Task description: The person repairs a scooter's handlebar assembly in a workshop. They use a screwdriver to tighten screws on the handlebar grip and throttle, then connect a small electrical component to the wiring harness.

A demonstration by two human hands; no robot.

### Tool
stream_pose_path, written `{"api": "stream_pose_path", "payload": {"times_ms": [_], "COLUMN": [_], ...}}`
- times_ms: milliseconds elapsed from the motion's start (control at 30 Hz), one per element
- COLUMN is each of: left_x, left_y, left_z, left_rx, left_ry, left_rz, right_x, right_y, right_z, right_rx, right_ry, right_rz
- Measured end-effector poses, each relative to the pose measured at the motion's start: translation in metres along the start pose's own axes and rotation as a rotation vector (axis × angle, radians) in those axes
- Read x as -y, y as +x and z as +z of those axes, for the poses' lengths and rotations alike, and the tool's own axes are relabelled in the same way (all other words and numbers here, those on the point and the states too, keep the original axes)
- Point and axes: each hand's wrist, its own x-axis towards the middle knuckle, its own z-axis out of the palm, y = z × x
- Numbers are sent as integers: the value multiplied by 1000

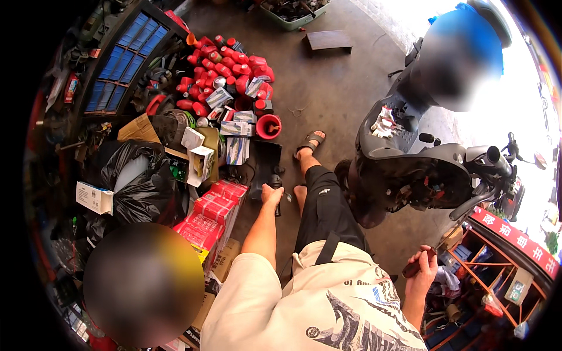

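My left hand grips a black tool, low beside a dark flat piece and the stacked red boxes. My right hand is closed on a dark-handled tool, apparently with a thin shaft pointing up and right. Just beyond that hand is an orange metal rack of parts. A dark scooter with panels off its front stands to my right, with white gloves on its footboard.
Red bottles, small boxes and a red funnel crowd the upper left floor. Black bags and a framed panel line the left. A green bin and low metal piece sit farther ahead on the concrete floor.
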Motion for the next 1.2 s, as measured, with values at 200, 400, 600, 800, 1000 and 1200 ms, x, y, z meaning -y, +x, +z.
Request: {"api": "stream_pose_path", "payload": {"times_ms": [200,400,600,800,1000,1200], "left_x": [15,46,39,24,8,85], "left_y": [18,47,42,31,19,101], "left_z": [9,31,32,27,16,18], "left_rx": [28,4,14,108,132,57], "left_ry": [-80,26,99,104,23,246], "left_rz": [-72,49,49,-129,-220,-167], "right_x": [3,5,2,3,0,2], "right_y": [6,7,11,13,12,14], "right_z": [-1,-2,-3,1,7,18], "right_rx": [-5,-23,-16,-9,-9,-106], "right_ry": [-37,-55,-61,-59,-44,-169], "right_rz": [-8,4,-1,7,-2,11]}}
